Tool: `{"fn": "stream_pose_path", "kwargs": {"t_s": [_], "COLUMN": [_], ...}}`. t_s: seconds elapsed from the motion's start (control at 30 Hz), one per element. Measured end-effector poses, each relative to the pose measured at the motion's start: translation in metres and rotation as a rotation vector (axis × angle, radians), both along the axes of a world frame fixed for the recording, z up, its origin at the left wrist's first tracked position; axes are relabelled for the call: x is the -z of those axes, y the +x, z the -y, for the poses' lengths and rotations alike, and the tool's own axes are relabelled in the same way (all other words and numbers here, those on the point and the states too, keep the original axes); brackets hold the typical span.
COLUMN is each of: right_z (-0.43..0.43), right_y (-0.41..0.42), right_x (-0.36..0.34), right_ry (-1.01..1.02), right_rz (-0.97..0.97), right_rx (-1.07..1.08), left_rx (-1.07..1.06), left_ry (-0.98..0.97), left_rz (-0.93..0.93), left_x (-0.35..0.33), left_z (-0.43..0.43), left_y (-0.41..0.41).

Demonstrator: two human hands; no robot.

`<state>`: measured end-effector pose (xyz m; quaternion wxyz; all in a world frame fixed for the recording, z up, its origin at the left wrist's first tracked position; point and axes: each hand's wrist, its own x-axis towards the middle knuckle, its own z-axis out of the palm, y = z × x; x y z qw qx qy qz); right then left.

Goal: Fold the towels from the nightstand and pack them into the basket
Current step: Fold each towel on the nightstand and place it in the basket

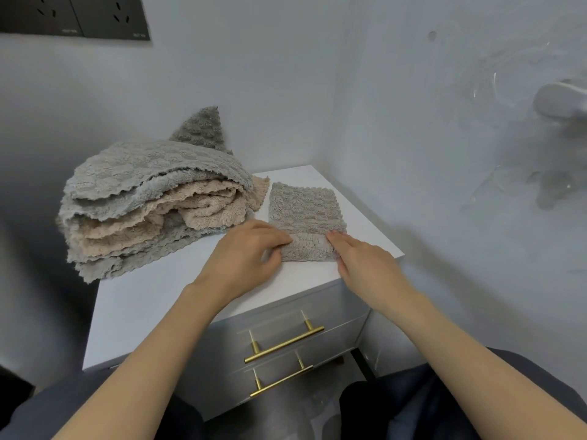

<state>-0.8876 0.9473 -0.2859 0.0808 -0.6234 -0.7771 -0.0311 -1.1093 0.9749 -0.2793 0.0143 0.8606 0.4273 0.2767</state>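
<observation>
A small grey towel lies flat on the right part of the white nightstand, its near strip turned over. My left hand pinches the towel's near left edge with curled fingers and thumb. My right hand holds the near right edge, fingers lying along it. A loose pile of grey and beige towels is heaped on the left of the nightstand top, hanging slightly over its left edge. No basket is in view.
The nightstand stands in a corner, with walls close behind and to the right. Two drawers with brass bar handles face me. A dark socket panel is on the wall at the upper left. My knees are just below the drawers.
</observation>
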Motion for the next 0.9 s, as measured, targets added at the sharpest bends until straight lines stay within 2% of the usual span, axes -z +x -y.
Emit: {"fn": "stream_pose_path", "kwargs": {"t_s": [0.13,0.23,0.33,0.47,0.67,0.77,0.9], "right_z": [0.003,0.001,-0.002,-0.006,-0.009,-0.011,-0.013], "right_y": [0.001,0.002,0.006,0.009,0.010,0.011,0.009], "right_x": [-0.002,-0.002,-0.004,-0.008,-0.016,-0.016,-0.015], "right_ry": [0.054,0.064,0.038,0.031,-0.014,-0.032,-0.020], "right_rz": [-0.059,-0.071,-0.167,-0.311,-0.700,-0.756,-0.740], "right_rx": [-0.024,-0.025,-0.010,-0.056,0.045,0.106,0.210], "left_rx": [-0.014,-0.030,-0.085,-0.139,-0.104,-0.124,-0.229], "left_ry": [-0.095,-0.078,-0.106,-0.240,-0.473,-0.525,-0.504], "left_rz": [-0.091,-0.071,0.029,0.155,0.415,0.462,0.487], "left_x": [0.002,0.001,0.002,0.002,0.001,0.002,0.006], "left_z": [0.000,0.000,-0.001,-0.005,-0.008,-0.009,-0.014], "left_y": [-0.005,-0.003,-0.002,-0.003,-0.003,-0.003,0.002]}}
